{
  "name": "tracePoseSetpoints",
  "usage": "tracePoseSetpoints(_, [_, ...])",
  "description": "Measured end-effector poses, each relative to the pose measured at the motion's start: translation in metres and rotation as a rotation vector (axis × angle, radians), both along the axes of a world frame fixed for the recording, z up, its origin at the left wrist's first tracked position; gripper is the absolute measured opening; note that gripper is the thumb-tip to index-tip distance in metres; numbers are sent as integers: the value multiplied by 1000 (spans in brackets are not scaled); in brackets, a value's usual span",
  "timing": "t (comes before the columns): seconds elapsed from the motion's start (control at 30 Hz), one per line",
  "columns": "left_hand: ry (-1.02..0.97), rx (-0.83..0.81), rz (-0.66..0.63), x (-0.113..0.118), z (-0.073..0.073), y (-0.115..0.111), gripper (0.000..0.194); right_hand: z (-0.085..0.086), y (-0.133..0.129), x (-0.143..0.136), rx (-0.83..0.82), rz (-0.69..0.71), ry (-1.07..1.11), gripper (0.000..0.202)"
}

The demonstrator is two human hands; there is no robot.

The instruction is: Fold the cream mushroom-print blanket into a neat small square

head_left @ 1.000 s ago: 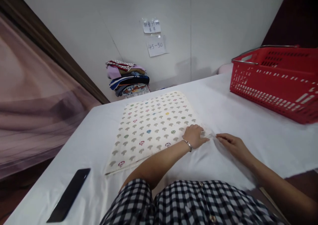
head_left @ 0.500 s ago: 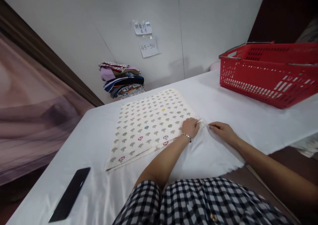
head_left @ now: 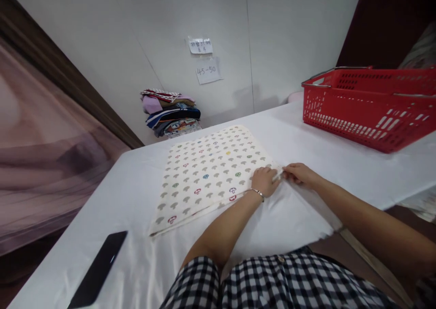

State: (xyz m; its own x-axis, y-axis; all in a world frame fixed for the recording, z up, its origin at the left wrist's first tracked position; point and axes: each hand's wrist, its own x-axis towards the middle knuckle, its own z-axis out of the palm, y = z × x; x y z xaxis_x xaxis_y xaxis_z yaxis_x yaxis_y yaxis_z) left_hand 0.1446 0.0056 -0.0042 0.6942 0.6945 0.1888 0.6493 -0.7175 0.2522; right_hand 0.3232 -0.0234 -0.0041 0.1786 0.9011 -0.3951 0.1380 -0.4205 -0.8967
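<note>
A cream cloth with a mushroom print [head_left: 207, 172] lies folded and nearly flat on the white-covered table [head_left: 136, 200]. At its right corner, my left hand [head_left: 265, 181] rests on the cloth, with the corner edge pinched between thumb and fingers. Just to the right, my right hand [head_left: 299, 174] has its fingers closed on the tip of the same corner. The two hands are close together, a small gap between them.
A red basket [head_left: 368, 113] stands at the back right. Folded clothes [head_left: 172, 113] are stacked beyond the table's back edge. A black flat object [head_left: 98, 270] lies at the front left. A pink curtain [head_left: 51, 150] hangs at the left, and paper signs [head_left: 208, 71] are on the wall.
My right hand has moved slightly left, closer to my left hand, and now holds the cloth's corner, which looks flatter. The whole view has shifted a little.
</note>
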Motion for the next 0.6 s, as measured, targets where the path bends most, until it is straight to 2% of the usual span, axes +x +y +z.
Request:
tracePoseSetpoints(0.1, [29, 40, 29, -38, 1, -1, 38, -1, -2, 2, -1, -28, 67, 24])
tracePoseSetpoints(0.2, [52, 59, 83, -91, 3, -3, 37, -3, -3, 4, -1, -28, 112, 23])
tracePoseSetpoints(0.37, [34, 113, 141, -180, 1, -19, 35, -3, 0, 6, -26, 26, 72, 27])
tracePoseSetpoints(0.47, [84, 131, 263, -224, 1, -29, 33, -2, 3, 6, -52, 50, 17, 28])
tracePoseSetpoints(0.6, [186, 123, 479, -273, 4, -38, 42, -3, 7, 6, -68, 83, -40, 29])
